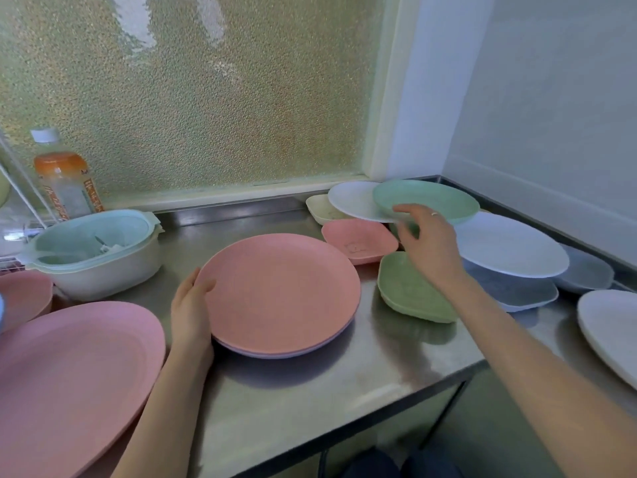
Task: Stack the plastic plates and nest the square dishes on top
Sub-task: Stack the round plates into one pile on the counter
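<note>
A stack of round plates with a pink plate (282, 291) on top sits mid-counter; my left hand (191, 312) rests flat against its left rim, fingers together, holding nothing. My right hand (431, 243) reaches to the back right, thumb over and fingers under the near rim of a green round plate (434, 198), which overlaps a white round plate (351, 201). Square dishes lie around: pink (358, 244), green (410, 291), cream (319, 208), and two grey ones (520, 293) (586, 270) under another white plate (510, 246).
A large pink plate (69, 374) and a pink bowl (24, 294) sit at the left. Behind them are a white bowl with pale blue inserts (93, 250) and an orange-labelled bottle (63, 174). A white plate (610, 332) lies at the right edge. The steel counter (344, 367) ends near me.
</note>
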Demonstrator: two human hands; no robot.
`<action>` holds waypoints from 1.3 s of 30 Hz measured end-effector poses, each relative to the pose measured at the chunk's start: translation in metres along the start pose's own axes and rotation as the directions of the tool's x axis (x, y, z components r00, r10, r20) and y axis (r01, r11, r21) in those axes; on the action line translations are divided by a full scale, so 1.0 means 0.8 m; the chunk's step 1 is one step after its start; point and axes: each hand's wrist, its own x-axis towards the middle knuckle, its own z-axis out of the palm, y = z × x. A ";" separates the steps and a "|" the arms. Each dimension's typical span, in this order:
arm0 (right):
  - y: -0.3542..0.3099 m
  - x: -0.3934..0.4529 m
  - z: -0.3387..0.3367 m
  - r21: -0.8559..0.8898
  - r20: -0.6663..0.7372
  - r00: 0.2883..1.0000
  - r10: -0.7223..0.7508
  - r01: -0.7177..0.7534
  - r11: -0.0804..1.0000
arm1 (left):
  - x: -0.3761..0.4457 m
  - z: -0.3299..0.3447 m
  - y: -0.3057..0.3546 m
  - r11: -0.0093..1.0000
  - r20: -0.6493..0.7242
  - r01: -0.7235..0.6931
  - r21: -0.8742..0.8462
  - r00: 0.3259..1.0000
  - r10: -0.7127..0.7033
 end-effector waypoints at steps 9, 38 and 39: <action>0.049 0.063 0.050 -0.433 0.020 0.988 0.156 -0.132 0.892 | 0.003 0.005 -0.004 0.997 -0.042 -0.068 0.048 0.997 0.070; -0.134 -0.158 0.051 0.186 0.264 0.867 -0.423 0.384 0.904 | -0.008 0.015 -0.001 0.993 -0.103 -0.075 0.092 0.991 0.085; -0.135 -0.156 0.049 0.204 0.316 0.860 -0.402 0.352 0.914 | -0.008 0.015 -0.001 0.996 -0.087 -0.062 0.060 0.994 0.067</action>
